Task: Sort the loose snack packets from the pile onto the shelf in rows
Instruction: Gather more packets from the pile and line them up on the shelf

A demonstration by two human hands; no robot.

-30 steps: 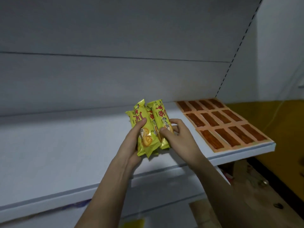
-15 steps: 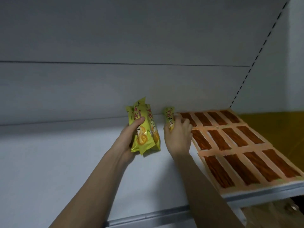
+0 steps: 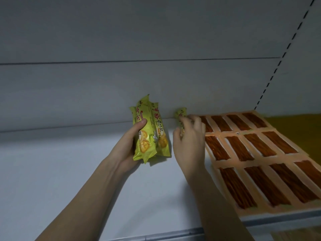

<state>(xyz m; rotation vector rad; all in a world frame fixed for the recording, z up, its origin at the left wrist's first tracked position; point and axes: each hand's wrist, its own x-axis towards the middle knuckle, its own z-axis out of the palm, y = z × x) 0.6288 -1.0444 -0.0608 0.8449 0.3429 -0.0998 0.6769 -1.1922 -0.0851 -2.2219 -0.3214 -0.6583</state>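
On the white shelf (image 3: 52, 171), the left hand (image 3: 126, 150) has its fingers wrapped around a bundle of yellow snack packets (image 3: 149, 134), held upright near the back wall. Just right of the bundle, the right hand (image 3: 190, 141) pinches a single yellow packet (image 3: 181, 114), beside the rows of brown-strip packets (image 3: 257, 159).

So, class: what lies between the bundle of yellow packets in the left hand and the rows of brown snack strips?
In the head view, the right hand lies there, setting a single yellow packet against the shelf's back wall.
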